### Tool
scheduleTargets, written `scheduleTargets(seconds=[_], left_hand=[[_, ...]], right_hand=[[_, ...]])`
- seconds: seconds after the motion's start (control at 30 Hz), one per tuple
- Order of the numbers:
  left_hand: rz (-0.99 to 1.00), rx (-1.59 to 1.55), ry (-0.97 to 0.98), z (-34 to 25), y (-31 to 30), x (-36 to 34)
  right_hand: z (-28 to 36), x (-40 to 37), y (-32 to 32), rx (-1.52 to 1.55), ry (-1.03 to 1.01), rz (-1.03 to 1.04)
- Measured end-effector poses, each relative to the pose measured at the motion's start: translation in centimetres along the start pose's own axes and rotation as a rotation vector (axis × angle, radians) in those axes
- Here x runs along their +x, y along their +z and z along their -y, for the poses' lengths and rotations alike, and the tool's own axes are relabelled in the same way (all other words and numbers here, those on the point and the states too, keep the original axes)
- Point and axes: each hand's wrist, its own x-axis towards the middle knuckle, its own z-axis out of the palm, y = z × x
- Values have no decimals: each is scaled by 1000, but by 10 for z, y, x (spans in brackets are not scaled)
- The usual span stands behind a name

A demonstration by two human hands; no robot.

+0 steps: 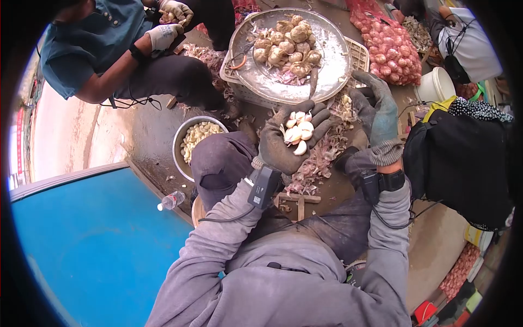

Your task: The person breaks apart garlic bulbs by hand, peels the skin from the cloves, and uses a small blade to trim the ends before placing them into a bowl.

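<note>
My left hand (277, 143), in a dark, dirty work glove, is turned palm up with several garlic cloves (298, 129) resting in it. The cloves look white to pinkish. To its right is my right hand (378, 111), also gloved, raised with its fingers apart and nothing visible in it. Beyond both hands, a round metal tray (333, 65) holds whole garlic bulbs (299, 34) and loose skins. A dark, pointed tool (313, 83) lies at its near side, and an orange curved handle (238, 64) at its left.
A metal bowl (177, 143) of peeled cloves stands beside my left knee. Garlic skins (313, 169) litter the ground between my legs. A co-worker's gloved hand (163, 37) is at upper left. Red net sacks of garlic (388, 49), a white bucket (436, 84) and a plastic bottle (172, 200) are around.
</note>
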Motion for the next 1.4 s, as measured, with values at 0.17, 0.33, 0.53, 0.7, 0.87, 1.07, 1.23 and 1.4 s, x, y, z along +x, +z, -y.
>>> scheduleTargets(seconds=[0.17,0.33,0.53,0.7,0.87,1.07,1.23,1.4], left_hand=[[52,-8,-2,-24,13,29],[59,119,34,-23,11,45],[-58,184,153,-6,-3,54],[-100,204,117,-7,-17,58],[-30,199,123,-7,-17,61],[62,351,65,6,-20,60],[41,500,208,16,-18,61],[26,93,89,20,15,64]], right_hand=[[38,-10,19,-198,-295,165],[17,-16,41,-235,-231,438],[-17,-19,48,-314,-210,268],[-4,-29,47,-301,-49,298],[-5,-33,40,-301,-142,263],[-28,-38,37,-263,-80,179],[-30,-43,32,58,269,271],[-28,-42,24,360,467,364]])
